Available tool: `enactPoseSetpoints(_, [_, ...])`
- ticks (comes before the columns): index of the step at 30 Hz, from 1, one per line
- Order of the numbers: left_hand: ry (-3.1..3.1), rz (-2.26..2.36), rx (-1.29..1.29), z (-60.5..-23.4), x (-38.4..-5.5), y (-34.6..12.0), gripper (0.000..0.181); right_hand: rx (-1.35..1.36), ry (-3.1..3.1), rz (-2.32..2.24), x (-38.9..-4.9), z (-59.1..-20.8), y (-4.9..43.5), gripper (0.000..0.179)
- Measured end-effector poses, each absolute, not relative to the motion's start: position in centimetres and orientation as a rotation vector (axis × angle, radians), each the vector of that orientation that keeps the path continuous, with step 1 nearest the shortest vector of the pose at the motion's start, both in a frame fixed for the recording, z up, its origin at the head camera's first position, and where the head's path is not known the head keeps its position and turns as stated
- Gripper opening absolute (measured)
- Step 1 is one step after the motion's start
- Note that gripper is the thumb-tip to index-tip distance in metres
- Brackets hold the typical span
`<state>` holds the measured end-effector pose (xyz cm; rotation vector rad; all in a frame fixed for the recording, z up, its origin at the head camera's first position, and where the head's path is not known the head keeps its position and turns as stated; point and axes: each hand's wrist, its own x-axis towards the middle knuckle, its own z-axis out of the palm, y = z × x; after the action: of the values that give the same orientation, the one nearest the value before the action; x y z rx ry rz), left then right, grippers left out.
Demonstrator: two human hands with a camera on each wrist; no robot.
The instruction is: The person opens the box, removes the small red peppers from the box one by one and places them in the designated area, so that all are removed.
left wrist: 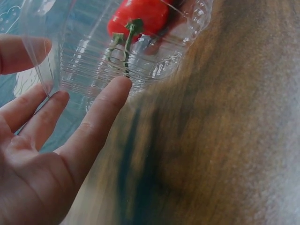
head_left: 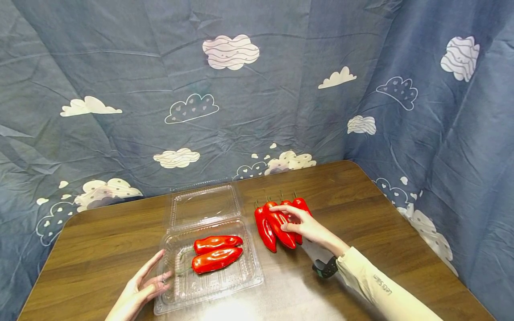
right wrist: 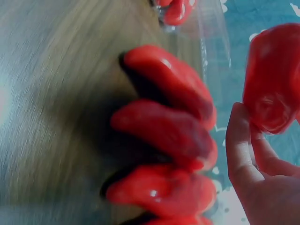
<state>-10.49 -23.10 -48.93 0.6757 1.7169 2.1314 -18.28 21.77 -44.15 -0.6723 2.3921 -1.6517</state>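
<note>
My right hand [head_left: 308, 226] holds a red pepper [right wrist: 272, 70] between fingers and thumb, raised above a row of several more red peppers [right wrist: 164, 131] on the table. Their green stems point away from me. In the head view the held pepper [head_left: 278, 221] overlaps the others. Left of that row lies a clear plastic clamshell box [head_left: 178, 292] with its lid [head_left: 205, 206] folded back. Two red peppers [head_left: 217, 260] lie side by side in its base, stems to the left. At the box's left side my left hand [head_left: 138, 290] has its fingers extended, fingertips against the clear wall.
The brown wooden table [head_left: 357, 200] has rounded far corners. A blue curtain [head_left: 265, 107] with white clouds hangs behind it and along the right. A black band-like device [head_left: 325, 268] sits at my right wrist, by the cream sleeve [head_left: 381, 285].
</note>
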Motion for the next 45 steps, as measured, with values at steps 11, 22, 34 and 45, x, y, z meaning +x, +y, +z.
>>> enactPoseSetpoints(11, [1.733,2.129,0.676,-49.0,-10.4,-23.1,0.063,-0.572,2.422,-1.681,-18.9,-44.9,24.0,0.048])
enactPoseSetpoints(22, [1.740,2.132,0.637,-49.0,-10.5,-23.0,0.063,-0.549,2.457,-1.783,-19.2,-45.2,25.8,0.048])
enactPoseSetpoints(34, [1.716,2.138,0.667,-49.0,-10.6,-23.1,0.065,-0.346,2.511,-1.841,-19.6,-45.9,27.5,0.049])
enactPoseSetpoints(45, [1.728,2.143,0.665,-49.0,-10.5,-23.2,0.066,-0.225,2.532,-1.892,-19.3,-46.2,29.1,0.048])
